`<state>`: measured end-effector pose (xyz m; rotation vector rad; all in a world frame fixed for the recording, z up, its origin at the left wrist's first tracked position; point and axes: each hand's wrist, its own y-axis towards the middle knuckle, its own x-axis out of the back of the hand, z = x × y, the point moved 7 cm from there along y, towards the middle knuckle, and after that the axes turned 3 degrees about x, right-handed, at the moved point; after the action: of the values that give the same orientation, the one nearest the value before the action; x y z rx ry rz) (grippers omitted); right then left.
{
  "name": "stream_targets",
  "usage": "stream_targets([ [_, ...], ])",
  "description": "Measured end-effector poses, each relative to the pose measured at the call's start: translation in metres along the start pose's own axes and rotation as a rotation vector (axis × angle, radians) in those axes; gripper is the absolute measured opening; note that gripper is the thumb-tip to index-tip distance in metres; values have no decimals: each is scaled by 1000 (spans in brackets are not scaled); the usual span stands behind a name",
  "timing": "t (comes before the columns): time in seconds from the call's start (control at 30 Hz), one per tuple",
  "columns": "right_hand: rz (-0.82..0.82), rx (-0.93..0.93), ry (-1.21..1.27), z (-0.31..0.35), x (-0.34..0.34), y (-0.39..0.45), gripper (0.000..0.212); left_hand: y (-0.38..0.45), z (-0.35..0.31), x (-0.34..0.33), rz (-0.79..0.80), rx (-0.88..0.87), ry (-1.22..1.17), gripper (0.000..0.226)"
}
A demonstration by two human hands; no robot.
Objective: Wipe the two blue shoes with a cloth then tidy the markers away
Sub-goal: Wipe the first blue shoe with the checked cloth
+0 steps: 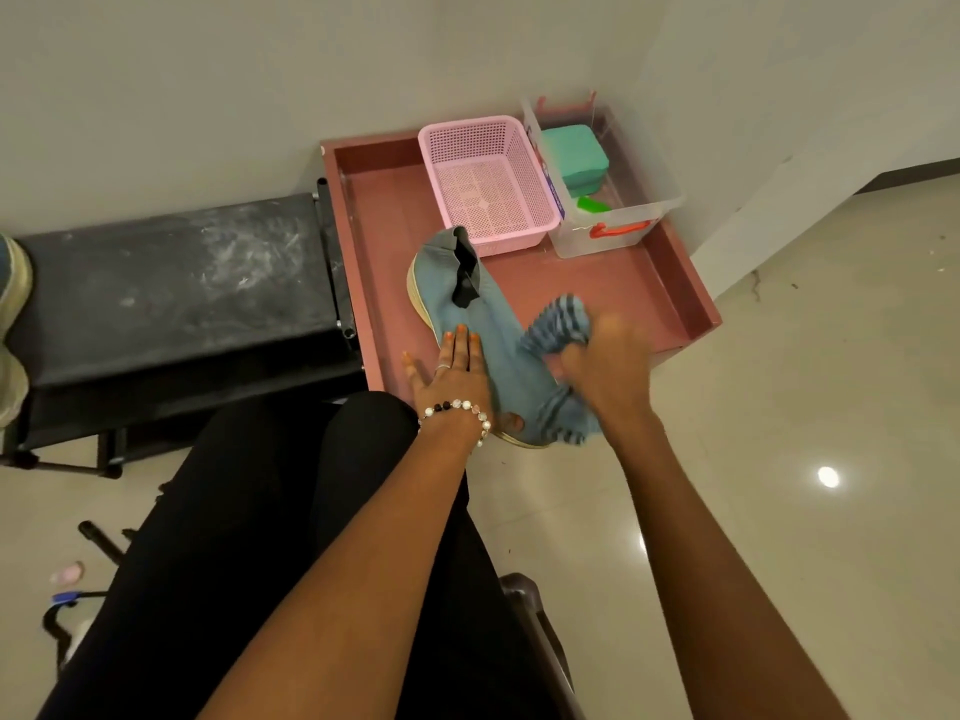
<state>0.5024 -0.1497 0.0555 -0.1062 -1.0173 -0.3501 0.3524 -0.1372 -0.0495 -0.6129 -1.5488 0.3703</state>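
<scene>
A light blue shoe [467,304] with a pale sole and a black tongue lies on its side in the pink tray [675,283], toe towards me. My left hand [457,371] presses flat on the shoe's near left side, fingers straight. My right hand [608,366] is blurred and grips a blue striped cloth [558,319] bunched against the shoe's right side. Part of a second shoe [13,283] shows at the far left edge on the black bench. No markers are visible.
A pink mesh basket [488,179] and a clear plastic box [618,220] holding a green block stand at the tray's back. A black bench [171,283] sits left of the tray. My dark-trousered legs [260,537] fill the lower middle. Glossy tiled floor lies to the right.
</scene>
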Motion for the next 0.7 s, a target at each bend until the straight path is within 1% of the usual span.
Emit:
stream_targets([
  [0.03,-139,36,4,13,8,9,19,-2,-1,3,-19,2,16,127],
  [0.07,-244,131,-39,28,9,14,24,-4,-2,5,-40,5,36,125],
  [0.1,-278,273,-108,43,0,19,30,-4,-2,5,-56,11,53,123],
  [0.13,-188,413,-226,55,-22,20,37,-4,-1,5,-68,17,69,120],
  [0.17,-17,509,-367,57,-52,19,44,-5,0,5,-75,23,88,116],
  [0.2,152,569,-493,51,-81,13,49,-6,1,5,-85,29,113,110],
  [0.23,267,616,-569,44,-100,5,50,-8,1,5,-91,32,144,103],
  [0.27,329,626,-607,34,-110,-2,52,-9,2,6,-88,38,164,102],
  [0.33,420,612,-681,19,-113,-11,60,-7,4,5,-67,61,168,112],
  [0.37,467,611,-705,14,-113,-16,63,-6,5,4,-56,78,161,113],
  [0.4,495,602,-725,9,-111,-24,63,-5,6,2,-48,86,158,107],
  [0.47,430,589,-757,-1,-98,-40,55,-2,7,-1,-51,97,166,90],
  [0.5,437,577,-773,-7,-95,-50,51,-1,7,-3,-43,102,167,88],
  [0.53,475,559,-777,-15,-96,-60,49,-1,7,-3,-26,105,163,89],
  [0.6,500,577,-807,-18,-97,-65,50,-2,5,-4,3,104,148,94],
  [0.7,483,591,-872,-9,-102,-48,62,-2,5,-6,26,106,121,103],
])
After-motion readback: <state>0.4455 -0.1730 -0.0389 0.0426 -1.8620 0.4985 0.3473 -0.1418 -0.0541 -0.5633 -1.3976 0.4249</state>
